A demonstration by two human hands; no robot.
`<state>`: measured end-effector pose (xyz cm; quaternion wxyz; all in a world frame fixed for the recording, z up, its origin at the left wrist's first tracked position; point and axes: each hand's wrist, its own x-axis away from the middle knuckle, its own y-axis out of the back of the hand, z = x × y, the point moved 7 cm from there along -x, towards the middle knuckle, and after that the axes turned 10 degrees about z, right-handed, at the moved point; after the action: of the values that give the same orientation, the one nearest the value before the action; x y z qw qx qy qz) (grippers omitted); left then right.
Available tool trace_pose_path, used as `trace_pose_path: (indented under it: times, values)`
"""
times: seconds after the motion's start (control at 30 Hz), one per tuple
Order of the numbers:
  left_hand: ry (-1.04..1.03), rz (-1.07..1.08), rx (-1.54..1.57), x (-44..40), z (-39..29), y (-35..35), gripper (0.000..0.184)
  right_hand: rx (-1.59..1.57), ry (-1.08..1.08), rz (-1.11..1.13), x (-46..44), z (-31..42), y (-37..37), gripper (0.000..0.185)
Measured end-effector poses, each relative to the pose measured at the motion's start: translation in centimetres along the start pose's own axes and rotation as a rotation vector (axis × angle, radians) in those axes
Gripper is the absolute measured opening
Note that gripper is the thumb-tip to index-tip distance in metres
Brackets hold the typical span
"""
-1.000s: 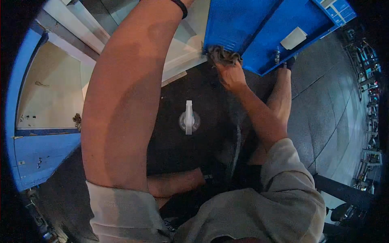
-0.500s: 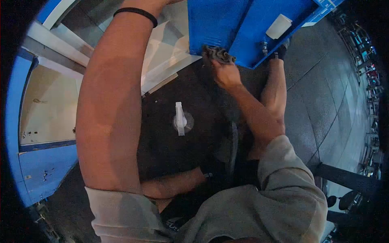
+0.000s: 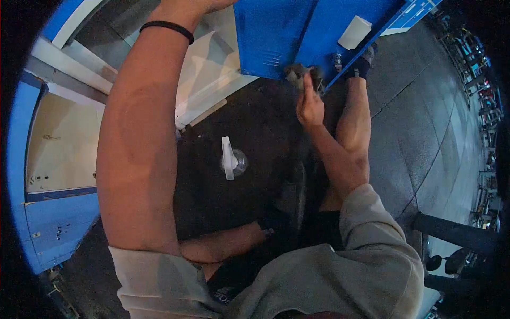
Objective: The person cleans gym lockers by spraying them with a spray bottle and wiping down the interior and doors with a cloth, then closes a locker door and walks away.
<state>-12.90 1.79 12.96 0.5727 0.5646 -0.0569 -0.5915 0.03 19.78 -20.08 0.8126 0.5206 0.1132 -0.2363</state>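
Observation:
My right hand is closed on a dark, crumpled cloth at the lower edge of a blue metal locker door. Vent slots show in the door beside the cloth. A white paper and a small metal latch or lock are on the blue metal to the right. My left hand reaches to the top edge of the view, its fingers mostly cut off. On the dark floor between my arms stands a clear bottle with a white spray head, seen from above.
A pale locker interior lies behind the door. Further left is a blue locker with a beige panel. My bent legs are on the floor beneath me. Gym-like equipment lines the far right, and a dark beam crosses the lower right.
My right hand has moved the cloth to the right along the door's lower edge. The view has shifted slightly, so the door and bottle appear a little further left.

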Motion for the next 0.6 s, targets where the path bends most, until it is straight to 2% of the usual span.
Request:
trace_pose_path:
  times: [0.03, 0.13, 0.23, 0.33, 0.37, 0.43, 0.53, 0.6]
  values:
    - [-0.030, -0.037, -0.013, 0.0, 0.3, -0.4, 0.089, 0.027, 0.054, -0.024, 0.5, -0.8, -1.1, 0.059]
    - [0.022, 0.042, 0.029, -0.3, 0.2, -0.2, 0.090, 0.089, 0.009, -0.015, 0.3, -0.1, -0.1, 0.052]
    - [0.025, 0.055, 0.057, -0.2, 0.0, 0.1, 0.089, -0.309, -0.475, 0.163, -1.3, 1.1, 2.3, 0.043]
    - [0.031, 0.036, 0.021, -0.2, -0.1, 0.0, 0.088, -0.455, -0.111, -0.366, -3.0, 3.2, 6.1, 0.036]
    - [0.015, 0.013, 0.009, -0.1, 0.0, -0.2, 0.088, -0.506, -0.104, -0.414, -3.3, 3.8, 7.1, 0.033]
    - [-0.018, -0.037, -0.011, -0.1, 0.0, -0.5, 0.087, -0.344, -0.038, -0.365, -3.6, 2.8, 5.8, 0.032]
    - [0.041, 0.052, 0.061, -0.3, -0.3, 0.2, 0.086, -0.128, 0.030, -0.245, -2.6, 0.5, 2.2, 0.032]
    - [0.033, 0.021, 0.011, -0.4, 0.0, -0.1, 0.085, 0.042, 0.115, -0.161, -2.0, 1.0, 1.4, 0.034]
